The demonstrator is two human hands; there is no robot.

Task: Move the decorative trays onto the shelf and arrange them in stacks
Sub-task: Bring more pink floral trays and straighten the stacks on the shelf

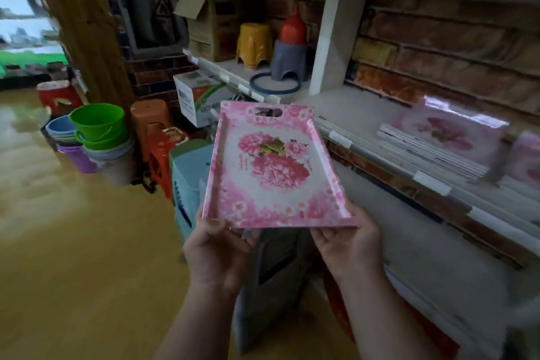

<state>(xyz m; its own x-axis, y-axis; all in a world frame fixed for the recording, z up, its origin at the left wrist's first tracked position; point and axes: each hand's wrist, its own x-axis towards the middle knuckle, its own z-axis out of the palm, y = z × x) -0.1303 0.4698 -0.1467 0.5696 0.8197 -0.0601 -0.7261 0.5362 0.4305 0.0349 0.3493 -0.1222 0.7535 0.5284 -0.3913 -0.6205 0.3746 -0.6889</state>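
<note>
Pink floral rectangular plastic tray with cut-out handle point(271, 166) held up in mid-air, in front of the shelf, tilted with far end raised, printed face toward camera. Left hand point(216, 254) gripping near left corner, thumb on top of rim, other fingers curled underneath. Right hand point(350, 245) gripping near right corner, thumb on the rim edge, fingers under the tray, mostly hidden. Tray clear of everything, not touching the pale tiled shelf point(359, 114).

Stack of matching pink floral trays point(441, 143) already on that shelf to the right, blurred; edge of a second pink stack point(526, 158) beside it at frame edge. Grey flat panel with slot point(271, 278) below the hands, leaning; cannot tell what it is.

Further left on shelf: yellow plastic stool point(254, 44), grey stool with red cone-shaped item on top point(289, 55), blue ring point(274, 83), brown cardboard box point(204, 26). On floor: nested green buckets point(98, 123), purple and blue buckets below, brown stool point(149, 117), white carton point(198, 96).
</note>
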